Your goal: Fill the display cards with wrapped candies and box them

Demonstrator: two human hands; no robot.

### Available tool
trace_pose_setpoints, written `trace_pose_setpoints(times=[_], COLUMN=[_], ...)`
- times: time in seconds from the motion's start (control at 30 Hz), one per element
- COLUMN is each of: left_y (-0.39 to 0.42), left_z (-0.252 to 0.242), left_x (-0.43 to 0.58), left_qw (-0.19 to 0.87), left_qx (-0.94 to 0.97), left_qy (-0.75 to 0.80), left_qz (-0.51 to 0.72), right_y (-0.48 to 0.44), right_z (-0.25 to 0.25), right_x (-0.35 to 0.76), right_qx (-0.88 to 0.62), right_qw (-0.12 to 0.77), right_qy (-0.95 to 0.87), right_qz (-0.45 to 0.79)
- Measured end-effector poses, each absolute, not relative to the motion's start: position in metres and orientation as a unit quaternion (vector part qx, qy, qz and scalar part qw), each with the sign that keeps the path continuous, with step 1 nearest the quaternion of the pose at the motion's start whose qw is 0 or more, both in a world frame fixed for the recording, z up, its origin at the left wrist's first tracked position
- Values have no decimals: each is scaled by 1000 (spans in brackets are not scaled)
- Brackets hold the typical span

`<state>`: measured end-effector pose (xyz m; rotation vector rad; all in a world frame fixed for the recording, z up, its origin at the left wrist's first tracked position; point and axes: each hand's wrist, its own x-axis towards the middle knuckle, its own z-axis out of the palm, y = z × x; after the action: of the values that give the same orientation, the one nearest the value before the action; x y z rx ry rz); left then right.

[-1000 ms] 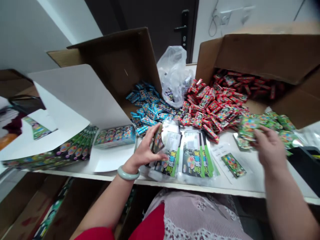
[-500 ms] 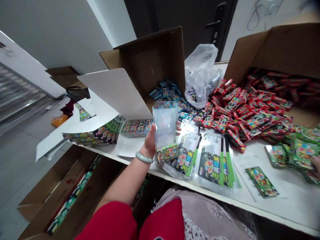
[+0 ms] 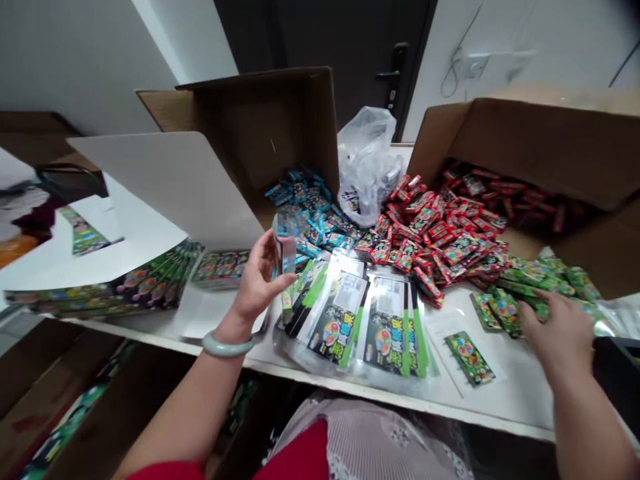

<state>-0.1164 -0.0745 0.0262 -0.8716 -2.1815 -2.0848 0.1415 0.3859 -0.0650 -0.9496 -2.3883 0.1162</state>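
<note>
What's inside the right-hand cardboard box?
The right-hand cardboard box holds a heap of red-wrapped packets, which continues onto the white table. They cover the box floor, so it can't be seen.

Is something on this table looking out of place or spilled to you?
Yes: red wrapped packets spill out of the open brown cardboard box across the white table, touching the blue packets. One green packet lies alone on a white printed sheet, apart from the green pile.

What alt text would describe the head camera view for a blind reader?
A person's left hand holds up a clear plastic sleeve while the right hand reaches over green packets on a white table. Heaps of red packets and blue packets lie before open cardboard boxes.
</note>
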Motion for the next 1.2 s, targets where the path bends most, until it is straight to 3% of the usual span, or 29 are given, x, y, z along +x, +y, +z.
trace_pose_setpoints(times=[0.07,0.17,0.3,0.6,0.97,1.2], left_y=[-68,-49,-28,-22,-32,-32], left_z=[23,15,-6,-34,-33,-19], left_x=[-116,-106,-88,-80,-87,-89], left_qw=[46,32,-23,-70,-105,-79], left_qx=[-317,-429,-511,-514,-527,-502], left_qy=[-757,-822,-829,-833,-827,-838], left_qz=[-570,-373,-226,-194,-164,-200], right_y=[355,306,259,240,276,244], right_z=[-41,-14,2,-13,11,1], right_x=[103,25,-80,-170,-135,-116], right_qx=[-283,-149,-46,7,-113,-76], right_qw=[303,240,86,-64,-3,9], right_qy=[-895,-907,-983,-998,-989,-978], right_qz=[163,313,157,24,95,194])
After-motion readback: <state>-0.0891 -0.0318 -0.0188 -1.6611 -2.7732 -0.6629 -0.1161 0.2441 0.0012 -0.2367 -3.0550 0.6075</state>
